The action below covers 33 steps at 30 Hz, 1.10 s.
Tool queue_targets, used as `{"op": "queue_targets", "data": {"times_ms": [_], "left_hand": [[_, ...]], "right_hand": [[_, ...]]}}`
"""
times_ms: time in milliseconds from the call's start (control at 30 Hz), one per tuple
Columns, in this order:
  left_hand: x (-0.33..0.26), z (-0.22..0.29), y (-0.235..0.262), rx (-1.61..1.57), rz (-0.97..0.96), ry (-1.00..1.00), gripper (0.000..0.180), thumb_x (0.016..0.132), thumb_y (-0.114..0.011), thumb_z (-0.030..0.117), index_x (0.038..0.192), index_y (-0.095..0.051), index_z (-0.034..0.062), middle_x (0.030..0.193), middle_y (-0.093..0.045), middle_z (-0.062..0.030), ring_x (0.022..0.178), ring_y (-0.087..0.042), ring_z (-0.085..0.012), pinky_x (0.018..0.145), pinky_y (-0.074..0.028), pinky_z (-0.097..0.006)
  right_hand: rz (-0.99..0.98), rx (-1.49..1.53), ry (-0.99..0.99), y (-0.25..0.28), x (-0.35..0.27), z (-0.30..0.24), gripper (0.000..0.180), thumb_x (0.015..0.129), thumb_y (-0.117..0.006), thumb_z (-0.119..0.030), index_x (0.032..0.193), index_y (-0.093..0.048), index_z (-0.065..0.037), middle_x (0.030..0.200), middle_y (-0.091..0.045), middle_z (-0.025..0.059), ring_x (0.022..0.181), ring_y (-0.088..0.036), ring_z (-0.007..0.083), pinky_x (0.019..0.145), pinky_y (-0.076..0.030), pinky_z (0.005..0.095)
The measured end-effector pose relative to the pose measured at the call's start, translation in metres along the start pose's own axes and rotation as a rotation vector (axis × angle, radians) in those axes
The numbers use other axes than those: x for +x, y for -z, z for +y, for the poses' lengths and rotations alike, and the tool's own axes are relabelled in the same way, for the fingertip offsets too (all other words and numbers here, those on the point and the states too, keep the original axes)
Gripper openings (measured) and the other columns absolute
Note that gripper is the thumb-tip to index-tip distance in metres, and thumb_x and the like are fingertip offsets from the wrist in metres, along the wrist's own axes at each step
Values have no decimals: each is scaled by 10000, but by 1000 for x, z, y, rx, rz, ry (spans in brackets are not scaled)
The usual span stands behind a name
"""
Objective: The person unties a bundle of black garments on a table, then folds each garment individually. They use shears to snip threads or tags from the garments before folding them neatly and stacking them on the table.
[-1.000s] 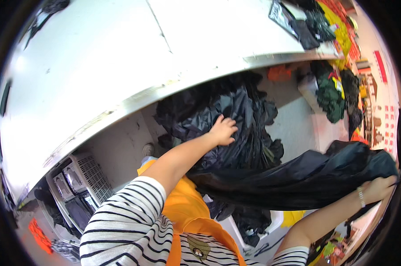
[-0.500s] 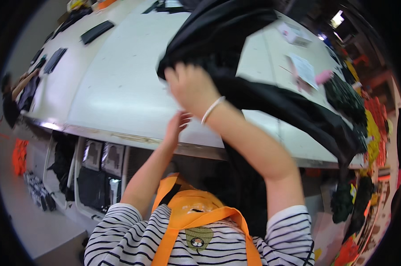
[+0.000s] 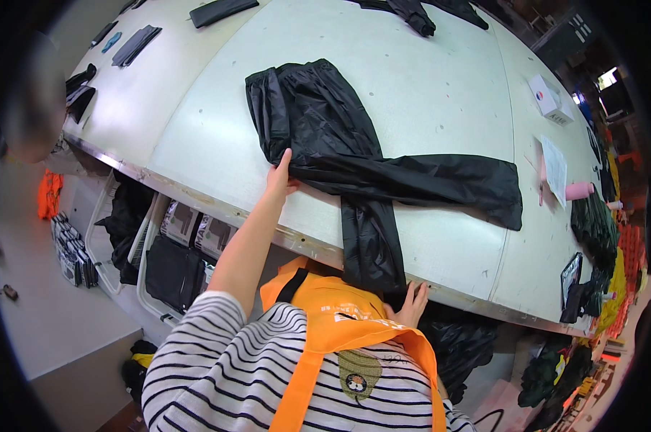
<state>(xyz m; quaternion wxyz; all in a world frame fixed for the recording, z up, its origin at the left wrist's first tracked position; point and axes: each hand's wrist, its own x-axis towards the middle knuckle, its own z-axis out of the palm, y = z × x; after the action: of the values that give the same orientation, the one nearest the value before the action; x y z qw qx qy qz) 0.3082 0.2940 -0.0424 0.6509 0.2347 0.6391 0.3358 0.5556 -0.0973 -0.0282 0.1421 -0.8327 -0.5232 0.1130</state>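
A pair of black trousers (image 3: 325,119) in thin, slightly shiny fabric lies on the white table, its gathered waistband at the far end. One leg stretches to the right; the other crosses beneath it and hangs down to the table's near edge. My left hand (image 3: 281,175) grips the trousers' left side near the crotch, thumb up along the cloth. At the hem of the near leg, my right hand (image 3: 410,305) has its fingers apart beside the cloth at the table edge. Part of that hand is hidden by my orange apron (image 3: 340,317).
More dark garments (image 3: 412,14) lie at the table's far side, and folded dark pieces (image 3: 136,45) at the left. A white box (image 3: 551,99), paper sheet (image 3: 554,169) and pink thread spool (image 3: 579,191) sit right. Under the table are white baskets (image 3: 147,268). A blurred person (image 3: 34,101) stands left.
The black trousers, lifted and swinging before, now lie spread on the table. My right hand has come down to the near edge. My left hand has moved onto the trousers.
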Motion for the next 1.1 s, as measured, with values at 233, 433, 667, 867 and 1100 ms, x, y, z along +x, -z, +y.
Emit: {"op": "queue_targets", "data": {"times_ms": [233,433,667,867,1100], "left_hand": [[31,-19,-16,-106,140,-47,434,800,-634,269,1117,-459,30,938,-573,-137,762,-589,-269,599,-511,-417],[25,-62,1,-471,-128,90,297,861,-576,237,1049,-539,10,977,-603,-138,840,-601,-268,715,-525,-429],[-89,-135,-33,-737,-304,254,375,953,-416,343,1136,-524,34,1148,-585,-121,1014,-555,-268,866,-432,-443],[-118,-85,17,271,-249,305,527,840,-573,487,1014,-595,-10,830,-653,-128,703,-625,-220,649,-500,-347],[-101,2,22,878,318,-512,585,673,-728,465,997,-590,-1,926,-640,-155,852,-627,-263,733,-492,-352]], "right_hand": [[117,296,69,-19,15,36,196,731,-620,-52,900,-525,-26,864,-529,147,883,-508,347,770,-405,391],[473,314,-309,150,78,69,152,921,-507,-157,932,-509,-6,804,-540,72,751,-526,174,716,-446,301],[793,-36,456,292,271,30,113,849,-609,-70,951,-587,-27,839,-624,109,707,-610,226,654,-482,289],[136,-363,217,172,325,77,326,794,-635,-134,1103,-572,-53,1109,-565,166,1034,-529,340,894,-423,417],[-187,271,768,76,300,-98,350,748,-683,-190,1046,-595,-29,1048,-602,154,1020,-542,326,899,-423,391]]}}
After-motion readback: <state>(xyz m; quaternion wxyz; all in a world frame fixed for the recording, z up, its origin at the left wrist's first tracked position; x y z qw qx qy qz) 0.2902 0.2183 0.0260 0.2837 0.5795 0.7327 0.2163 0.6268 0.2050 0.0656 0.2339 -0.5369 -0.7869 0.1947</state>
